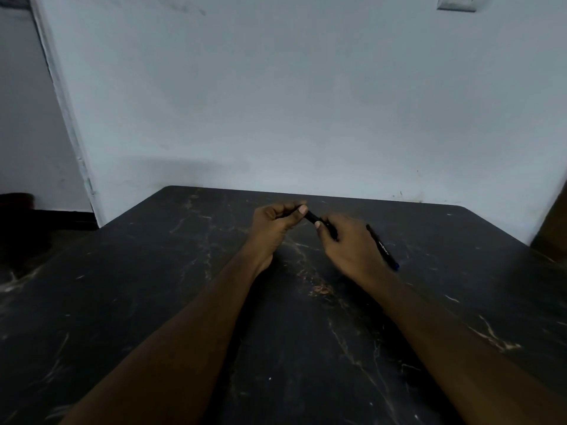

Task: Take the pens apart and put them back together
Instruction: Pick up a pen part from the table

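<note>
Both hands hold one black pen above the far middle of the dark table. My left hand grips its left end in closed fingers. My right hand pinches its right end between thumb and fingers. Only a short stretch of the pen shows between the two thumbs; the rest is hidden in my hands. A second black pen with white lettering and a blue tip lies on the table just right of my right hand, partly behind it.
The black marble-patterned table runs up to a pale wall. A brown object stands at the table's right edge. A dark opening lies to the left past the wall corner.
</note>
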`<state>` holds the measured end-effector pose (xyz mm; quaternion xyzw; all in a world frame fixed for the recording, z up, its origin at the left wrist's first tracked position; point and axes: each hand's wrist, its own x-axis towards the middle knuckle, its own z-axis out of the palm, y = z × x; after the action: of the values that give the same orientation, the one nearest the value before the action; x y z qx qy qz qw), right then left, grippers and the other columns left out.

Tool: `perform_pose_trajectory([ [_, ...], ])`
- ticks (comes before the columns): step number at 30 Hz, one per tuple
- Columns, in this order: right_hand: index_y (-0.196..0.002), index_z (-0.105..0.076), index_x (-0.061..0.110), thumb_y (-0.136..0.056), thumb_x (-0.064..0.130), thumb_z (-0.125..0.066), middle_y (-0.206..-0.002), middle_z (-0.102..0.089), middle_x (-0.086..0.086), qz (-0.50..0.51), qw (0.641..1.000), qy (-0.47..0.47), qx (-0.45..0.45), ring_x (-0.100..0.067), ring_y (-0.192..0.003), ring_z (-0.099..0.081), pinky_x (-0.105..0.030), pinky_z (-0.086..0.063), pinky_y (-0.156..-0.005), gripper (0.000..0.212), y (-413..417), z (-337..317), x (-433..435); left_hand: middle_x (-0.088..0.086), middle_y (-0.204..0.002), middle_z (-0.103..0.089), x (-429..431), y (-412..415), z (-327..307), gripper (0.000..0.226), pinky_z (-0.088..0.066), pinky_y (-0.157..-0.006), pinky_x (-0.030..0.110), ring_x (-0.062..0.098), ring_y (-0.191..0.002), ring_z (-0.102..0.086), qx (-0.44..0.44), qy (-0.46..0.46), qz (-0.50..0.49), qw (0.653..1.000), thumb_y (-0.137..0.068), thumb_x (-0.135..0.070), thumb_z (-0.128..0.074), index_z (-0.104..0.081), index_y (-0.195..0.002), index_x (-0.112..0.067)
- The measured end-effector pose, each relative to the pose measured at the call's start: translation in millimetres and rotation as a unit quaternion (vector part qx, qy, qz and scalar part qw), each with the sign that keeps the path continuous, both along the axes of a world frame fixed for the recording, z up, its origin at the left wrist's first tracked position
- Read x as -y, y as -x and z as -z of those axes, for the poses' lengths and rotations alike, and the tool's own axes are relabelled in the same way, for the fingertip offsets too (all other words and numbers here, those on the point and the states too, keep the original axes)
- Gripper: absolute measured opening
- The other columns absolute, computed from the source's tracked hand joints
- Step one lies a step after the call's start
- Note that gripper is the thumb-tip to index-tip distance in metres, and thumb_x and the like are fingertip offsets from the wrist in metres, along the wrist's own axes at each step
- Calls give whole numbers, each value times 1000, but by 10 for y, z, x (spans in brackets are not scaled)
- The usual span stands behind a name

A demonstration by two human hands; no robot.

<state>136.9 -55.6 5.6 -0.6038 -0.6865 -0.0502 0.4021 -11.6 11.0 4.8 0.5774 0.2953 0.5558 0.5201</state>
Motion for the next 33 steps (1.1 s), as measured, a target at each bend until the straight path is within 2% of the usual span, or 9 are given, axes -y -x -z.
perform_pose_trajectory([
  [3, -81, -65, 20, -96, 31, -52, -60, -55, 6, -4, 1000, -6, -3, -11, -53, -51, -30, -37, -51, 22, 16, -4, 2, 1, -93, -73, -5, 2, 0, 24, -47, -66, 4, -9, -79, -66, 8, 3, -5, 1000, -87, -10, -70, -72, -109, 0],
  [7, -83, -68, 20, -95, 37, -50, -53, -54, 5, -6, 1000, -19, -15, -10, -47, -48, -34, -41, -49, 28, 41, 16, -40, 2, -92, -73, -19, 15, -2, 24, -46, -64, 3, -11, -76, -65, 6, 9, -14, 1000, -87, -11, -70, -72, -109, -1],
  [13, -90, -70, 20, -96, 39, -51, -57, -57, 5, 7, 1000, -28, -11, -12, -50, -52, -34, -45, -50, 27, 56, 17, -40, -3, -88, -73, -4, 13, 3, 25, -45, -61, 3, -12, -73, -64, 4, 6, -12, 1000, -88, -10, -69, -71, -110, 2],
  [17, -99, -69, 26, -95, 46, -48, -62, -62, 5, 10, 999, -34, -3, -12, -54, -56, -36, -49, -51, 29, 44, 19, -42, -5, -92, -72, 0, 13, -7, 26, -45, -58, 3, -15, -70, -62, 5, 4, -19, 1000, -89, -10, -68, -70, -113, -1],
  [22, -108, -68, 29, -96, 52, -44, -64, -62, 6, 9, 999, -44, 14, -8, -54, -55, -36, -48, -50, 35, 26, 30, -26, 2, -90, -72, -15, 15, -8, 26, -44, -56, 6, -13, -66, -61, 2, 1, -36, 999, -88, -11, -69, -71, -112, -1],
  [25, -97, -67, 27, -93, 54, -48, -63, -61, 6, 18, 999, -23, 16, -8, -56, -57, -35, -50, -53, 33, -5, 29, -25, -1, -81, -69, -17, 25, -18, 25, -43, -53, 6, -12, -59, -59, 5, 4, -61, 998, -88, -13, -70, -71, -109, 0],
  [28, -90, -67, 21, -90, 45, -55, -65, -61, 5, 51, 998, 9, 22, -11, -59, -56, -32, -48, -55, 27, -84, 20, -6, -3, -79, -67, -52, 77, -39, 24, -43, -52, 6, -10, -54, -58, 17, 14, -100, 995, -86, -15, -73, -71, -106, -2],
  [31, -74, -59, 20, -89, 39, -55, -61, -55, 4, 86, 996, 15, -14, -12, -57, -53, -29, -38, -54, 25, -197, 22, 15, -1, -81, -69, -121, 148, -42, 19, -46, -60, 13, -4, -65, -63, 3, 17, -125, 992, -84, -18, -75, -71, -98, -6],
  [33, -75, -59, 19, -89, 38, -53, -62, -55, 2, 105, 993, 17, -44, -15, -58, -54, -30, -40, -54, 24, -238, 19, 24, 1, -82, -71, -154, 194, -26, 16, -45, -66, 20, 5, -77, -66, -39, 20, -130, 990, -85, -22, -74, -71, -91, -7],
])
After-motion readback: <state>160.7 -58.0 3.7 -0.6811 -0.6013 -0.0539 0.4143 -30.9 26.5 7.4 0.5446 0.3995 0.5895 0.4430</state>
